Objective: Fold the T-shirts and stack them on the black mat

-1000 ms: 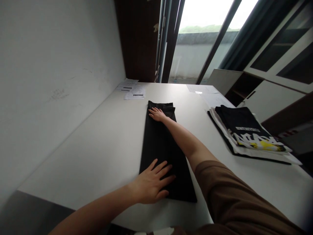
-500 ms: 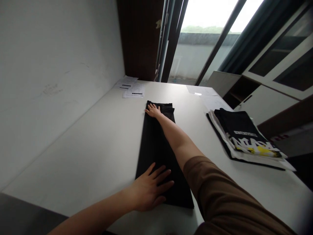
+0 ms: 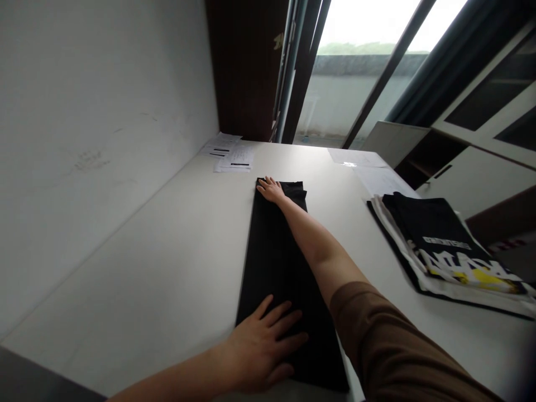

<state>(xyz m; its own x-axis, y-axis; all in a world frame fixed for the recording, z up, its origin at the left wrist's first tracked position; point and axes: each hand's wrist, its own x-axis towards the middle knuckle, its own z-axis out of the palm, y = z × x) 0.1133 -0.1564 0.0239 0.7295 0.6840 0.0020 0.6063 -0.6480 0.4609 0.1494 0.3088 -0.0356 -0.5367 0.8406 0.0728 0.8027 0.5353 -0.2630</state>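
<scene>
A long, narrow piece of folded black cloth (image 3: 272,251) lies flat on the white table (image 3: 167,251), running away from me. My left hand (image 3: 268,340) rests palm down on its near part, fingers spread. At the far end, my right hand (image 3: 271,188) lies flat near the upper left corner, fingers stretched out. My right forearm crosses over the cloth's right side and hides part of it. The far right edge looks a little uneven, with a layer sticking out.
On the right stands a stack of folded shirts (image 3: 444,240), black and white, the top one printed. Paper sheets (image 3: 234,156) lie at the far left corner, with more papers (image 3: 355,159) at the far right. A wall (image 3: 104,111) borders the table's left side.
The view has shifted slightly, so the table, cloth and shirt stack appear a bit lower and further right. Both hands stay flat on the cloth in much the same places.
</scene>
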